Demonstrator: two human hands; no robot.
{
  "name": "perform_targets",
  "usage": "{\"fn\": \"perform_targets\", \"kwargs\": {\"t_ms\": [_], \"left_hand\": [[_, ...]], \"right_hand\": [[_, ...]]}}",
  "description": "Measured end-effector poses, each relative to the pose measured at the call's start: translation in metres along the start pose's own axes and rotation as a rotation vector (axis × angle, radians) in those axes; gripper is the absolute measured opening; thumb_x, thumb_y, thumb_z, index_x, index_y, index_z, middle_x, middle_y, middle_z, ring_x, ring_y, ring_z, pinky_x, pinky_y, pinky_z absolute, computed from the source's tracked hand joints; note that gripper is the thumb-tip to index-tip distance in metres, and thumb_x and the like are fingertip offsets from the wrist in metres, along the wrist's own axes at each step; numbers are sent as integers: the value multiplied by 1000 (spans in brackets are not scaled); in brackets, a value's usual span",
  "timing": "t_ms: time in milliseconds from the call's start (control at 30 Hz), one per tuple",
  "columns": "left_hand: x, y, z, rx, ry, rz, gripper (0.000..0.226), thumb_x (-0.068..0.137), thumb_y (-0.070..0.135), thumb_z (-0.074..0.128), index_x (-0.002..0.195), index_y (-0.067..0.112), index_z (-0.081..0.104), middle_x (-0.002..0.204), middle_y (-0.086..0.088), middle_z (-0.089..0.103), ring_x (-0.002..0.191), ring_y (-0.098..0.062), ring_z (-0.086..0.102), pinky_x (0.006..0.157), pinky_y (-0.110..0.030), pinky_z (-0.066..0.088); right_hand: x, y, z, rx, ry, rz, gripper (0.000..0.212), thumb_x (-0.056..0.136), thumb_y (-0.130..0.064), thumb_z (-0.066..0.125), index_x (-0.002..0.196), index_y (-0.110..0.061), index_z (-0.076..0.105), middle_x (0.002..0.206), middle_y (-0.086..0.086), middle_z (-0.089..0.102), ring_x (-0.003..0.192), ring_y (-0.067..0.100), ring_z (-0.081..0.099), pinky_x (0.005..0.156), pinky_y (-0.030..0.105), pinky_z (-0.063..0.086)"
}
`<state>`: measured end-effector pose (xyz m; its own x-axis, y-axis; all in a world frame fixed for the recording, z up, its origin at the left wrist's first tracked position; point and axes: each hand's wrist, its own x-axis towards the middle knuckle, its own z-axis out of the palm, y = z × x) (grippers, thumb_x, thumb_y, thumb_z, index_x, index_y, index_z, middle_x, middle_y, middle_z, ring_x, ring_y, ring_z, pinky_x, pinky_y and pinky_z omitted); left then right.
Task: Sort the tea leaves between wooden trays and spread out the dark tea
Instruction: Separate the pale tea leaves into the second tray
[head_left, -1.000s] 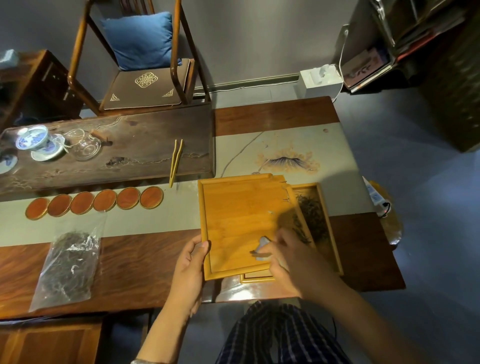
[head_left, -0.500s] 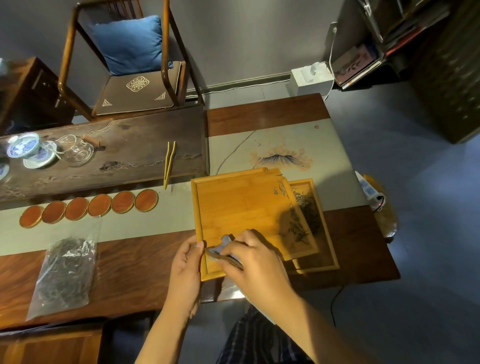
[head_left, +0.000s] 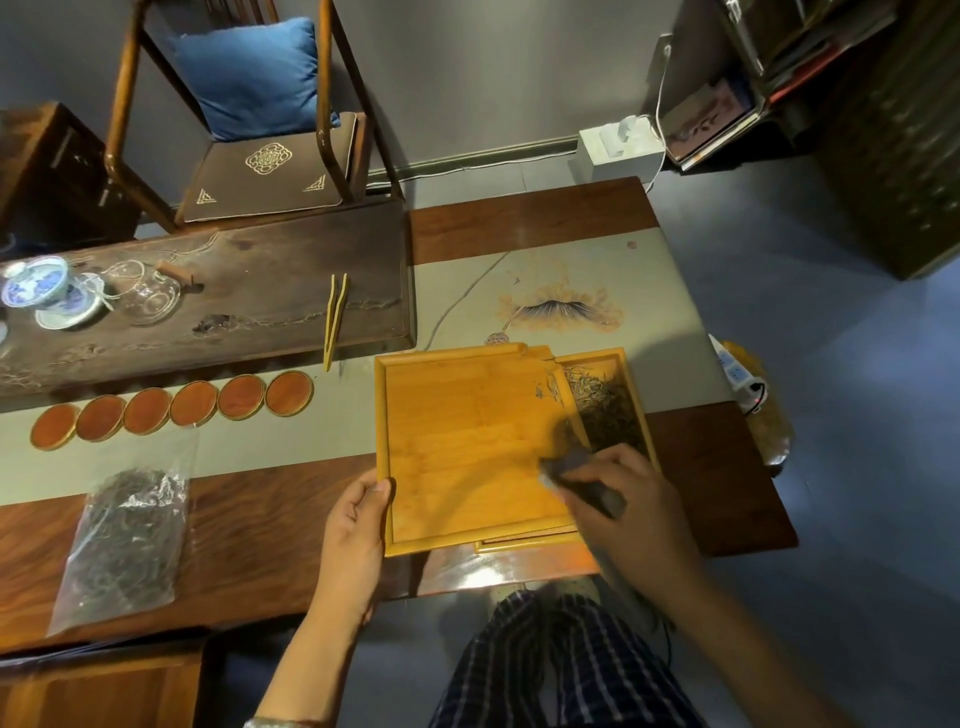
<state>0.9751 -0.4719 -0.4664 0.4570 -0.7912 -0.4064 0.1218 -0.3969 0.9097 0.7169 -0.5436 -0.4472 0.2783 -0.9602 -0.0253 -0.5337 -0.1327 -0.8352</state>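
While the left hand grips the upper tray at the desk's near edge, the right hand pinches a blurred dark tool over it; tea leaves lie in the lower tray beneath.

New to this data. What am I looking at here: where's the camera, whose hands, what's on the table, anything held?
There is no robot. One camera sits on a person's head and looks down at their own two hands.

The left hand grips the near left edge of the upper wooden tray. That tray lies partly over a lower tray, which holds loose tea leaves. The right hand holds a small dark tool, blurred, so I cannot tell what it is, over the upper tray's right side.

Also on the table: a plastic bag of dark tea, a row of round coasters, bamboo tongs, a blue-and-white lidded cup and a glass pitcher.
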Motion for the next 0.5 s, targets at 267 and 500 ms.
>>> {"fn": "perform_targets", "kwargs": {"t_ms": [267, 500], "left_hand": [[-4, 2, -18, 25, -28, 7, 28, 98, 17, 45, 119, 12, 63, 111, -8, 72, 102, -23, 68, 83, -29, 56], [-6, 4, -20, 40, -59, 25, 31, 96, 16, 47, 121, 6, 61, 112, -11, 71, 103, -22, 67, 83, -25, 55]], "right_hand": [[-1, 18, 5, -124, -164, 28, 14, 82, -28, 71, 93, -19, 70, 88, -18, 48, 78, -3, 52, 62, 7, 39], [35, 22, 6, -224, -184, -39, 24, 83, -38, 68, 101, -22, 67, 95, -9, 49, 80, 3, 52, 68, 20, 48]]}}
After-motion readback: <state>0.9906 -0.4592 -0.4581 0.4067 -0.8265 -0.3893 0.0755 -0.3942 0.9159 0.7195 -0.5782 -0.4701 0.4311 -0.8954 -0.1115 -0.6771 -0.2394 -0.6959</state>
